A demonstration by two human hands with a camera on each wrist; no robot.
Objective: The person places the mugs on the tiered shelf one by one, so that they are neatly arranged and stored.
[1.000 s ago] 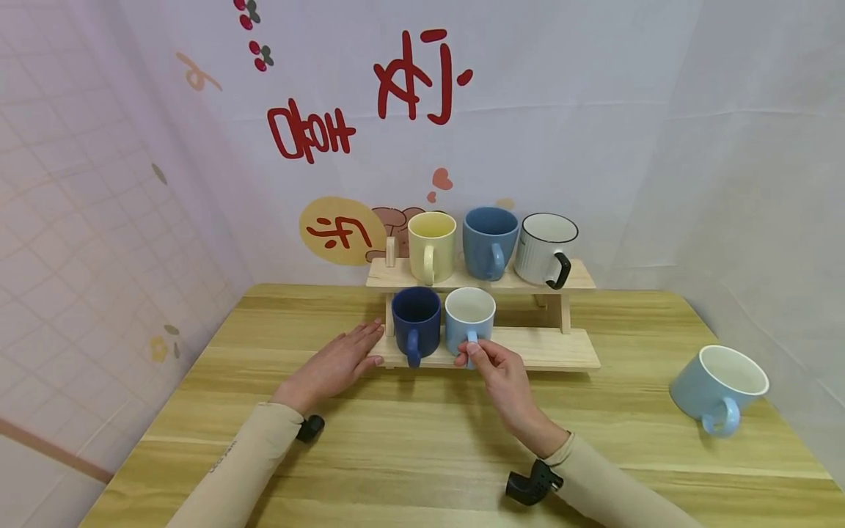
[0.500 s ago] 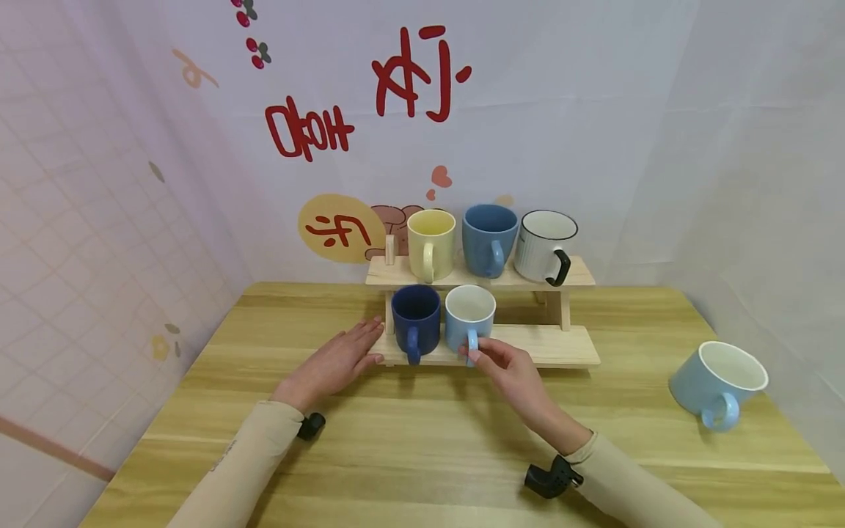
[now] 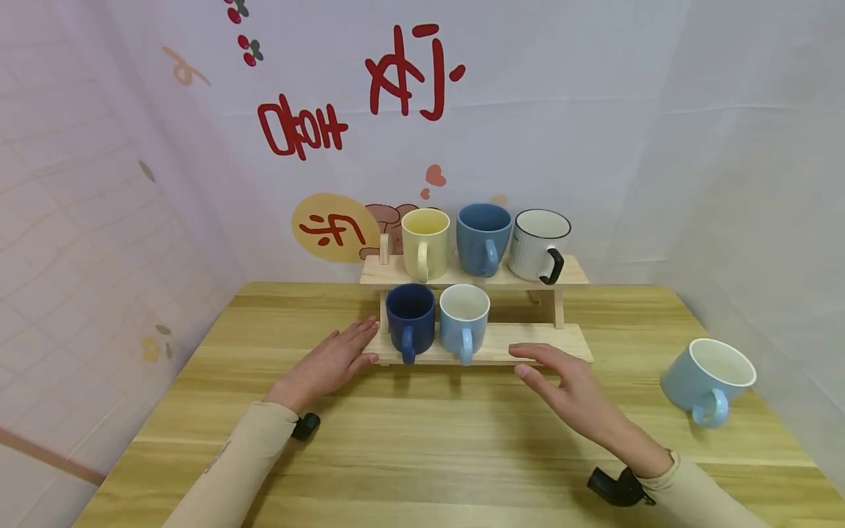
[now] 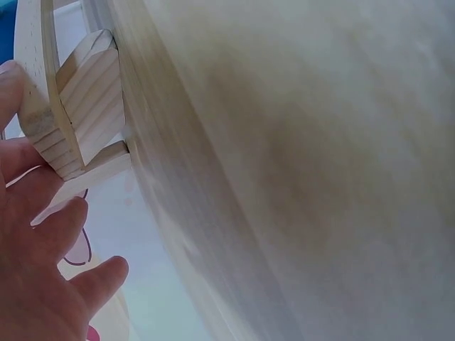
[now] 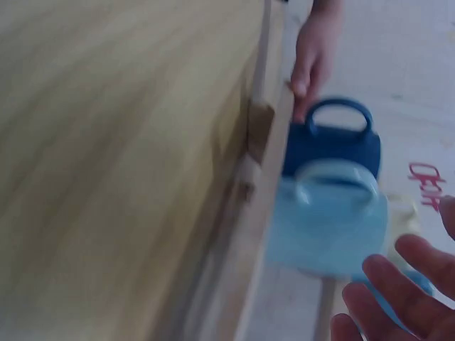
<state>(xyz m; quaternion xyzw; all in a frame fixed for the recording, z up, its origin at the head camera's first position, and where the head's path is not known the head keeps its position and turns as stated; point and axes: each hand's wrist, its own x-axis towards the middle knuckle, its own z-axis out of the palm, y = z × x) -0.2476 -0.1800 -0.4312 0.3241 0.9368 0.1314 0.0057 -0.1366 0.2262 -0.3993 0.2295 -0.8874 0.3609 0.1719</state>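
Note:
My left hand (image 3: 328,364) rests with straight fingers against the left end of the wooden rack (image 3: 541,343); the left wrist view shows its fingers at the rack's end (image 4: 53,142). On the lower shelf stand a dark blue mug (image 3: 411,323) and, just right of it, a light blue mug (image 3: 464,319), handles facing me. My right hand (image 3: 574,389) hovers in front of the lower shelf's right part, fingers loosely extended, holding nothing. It is apart from the light blue mug, which shows blurred in the right wrist view (image 5: 327,220).
On the upper shelf are a yellow mug (image 3: 425,246), a blue mug (image 3: 484,240) and a white mug (image 3: 540,246) with a black handle. Another light blue mug (image 3: 708,381) sits tilted on the wooden table (image 3: 422,455) at the right. A printed cloth (image 3: 568,147) hangs behind.
My right hand has let go of the light blue mug's handle and moved right, away from it. The left hand keeps its place at the rack; the head view has shifted slightly.

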